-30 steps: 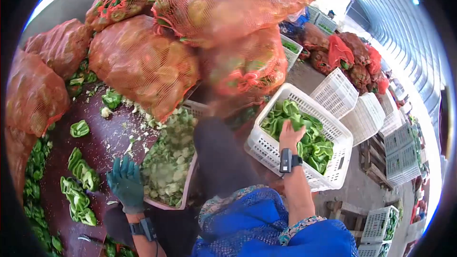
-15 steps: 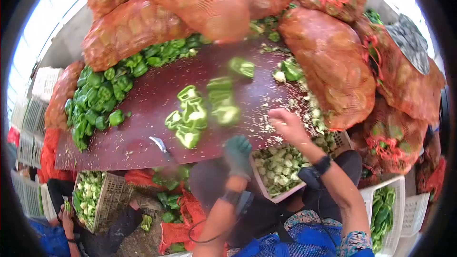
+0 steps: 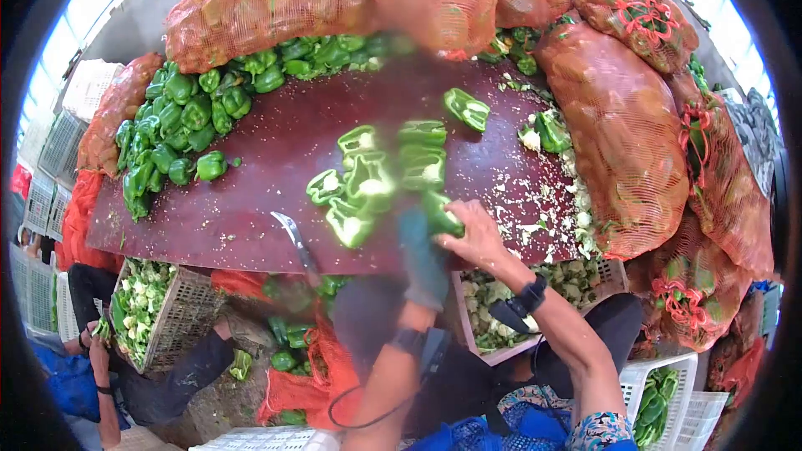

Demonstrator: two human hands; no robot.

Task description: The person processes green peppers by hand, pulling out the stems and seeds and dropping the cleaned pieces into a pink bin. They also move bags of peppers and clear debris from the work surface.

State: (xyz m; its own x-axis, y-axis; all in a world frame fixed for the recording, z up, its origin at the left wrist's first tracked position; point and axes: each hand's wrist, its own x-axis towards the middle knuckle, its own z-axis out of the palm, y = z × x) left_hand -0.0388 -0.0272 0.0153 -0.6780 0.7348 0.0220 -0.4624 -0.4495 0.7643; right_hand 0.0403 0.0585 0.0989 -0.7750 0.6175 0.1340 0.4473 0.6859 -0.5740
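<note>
My right hand closes its thumb and fingers on a green pepper half near the table's front edge. Beside it is my left hand in a grey-green glove, blurred, its fingers too smeared to read. Cut pepper halves lie in a group left of my hands, with more halves just behind them. One separate half rests farther back. A curved knife lies at the front edge, left of the peppers.
Whole green peppers are heaped at the left and back of the dark red table. Orange mesh sacks stand behind and right. Below the edge, a crate holds pepper cores. A person's hand is at lower left by another crate.
My right hand has moved left and forward from the scraps and taken hold of a pepper half. My left hand is nearer to it. The camera view has shifted.
</note>
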